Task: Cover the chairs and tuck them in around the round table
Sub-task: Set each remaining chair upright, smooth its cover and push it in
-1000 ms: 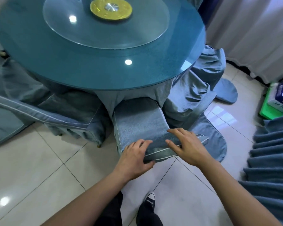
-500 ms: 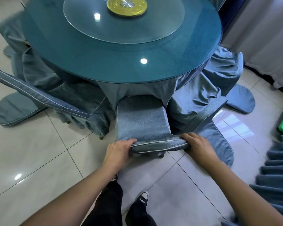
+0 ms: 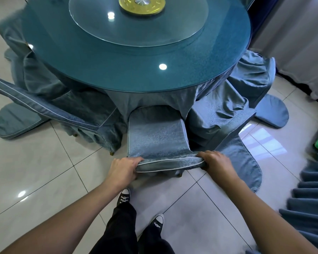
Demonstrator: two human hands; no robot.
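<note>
At about nine o'clock a covered chair point(image 3: 66, 114) already leans in toward the round table point(image 3: 136, 52), its blue cover pulled down over it, so I judge that one done or nearly so; its loose flap point(image 3: 17, 123) spreads on the tiles beside it. Straight ahead at twelve is the chair I'm working point(image 3: 157, 132), covered, its seat already partly under the table's edge and skirt. My left hand point(image 3: 124, 170) has its fingers curled round the left end of the top of the chair's back, and my right hand point(image 3: 215, 165) grips the right end the same way, both clamped on the piped edge. I reckon what is left here is a final push in. At about two o'clock another cover point(image 3: 233, 110) lies rumpled and slack against the table, so that side looks unfinished to me. For room: the tiled floor point(image 3: 44, 171) on my left is open, but on my right a flap point(image 3: 244, 162) lies just beside my hand, where a chair leg might snag it, and folded blue fabric point(image 3: 312, 202) crowds in at four o'clock.
</note>
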